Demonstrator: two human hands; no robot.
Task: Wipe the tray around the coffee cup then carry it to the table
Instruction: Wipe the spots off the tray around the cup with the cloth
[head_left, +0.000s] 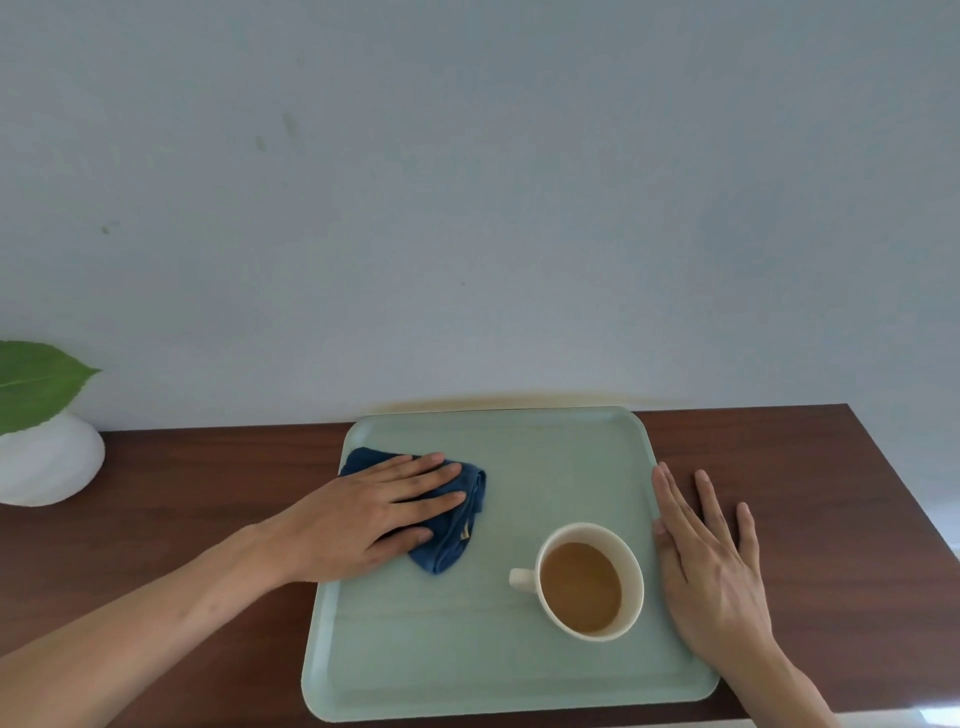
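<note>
A pale green tray (519, 675) lies on a dark wooden counter (218, 493). A cream coffee cup (589, 579) full of light brown coffee stands upright in the tray's right half, handle pointing left. A crumpled blue cloth (457, 540) rests on the tray's left rear area. My left hand (374, 514) presses flat on the cloth, fingers extended to the right. My right hand (711, 566) lies flat and open along the tray's right rim, palm down, partly on the counter. It is beside the cup and apart from it.
A white round vase (47, 462) with a green leaf (36, 379) stands at the counter's far left. A pale blue wall (467, 208) rises directly behind the counter. The counter's right edge (904, 493) slants off near the right side of the frame.
</note>
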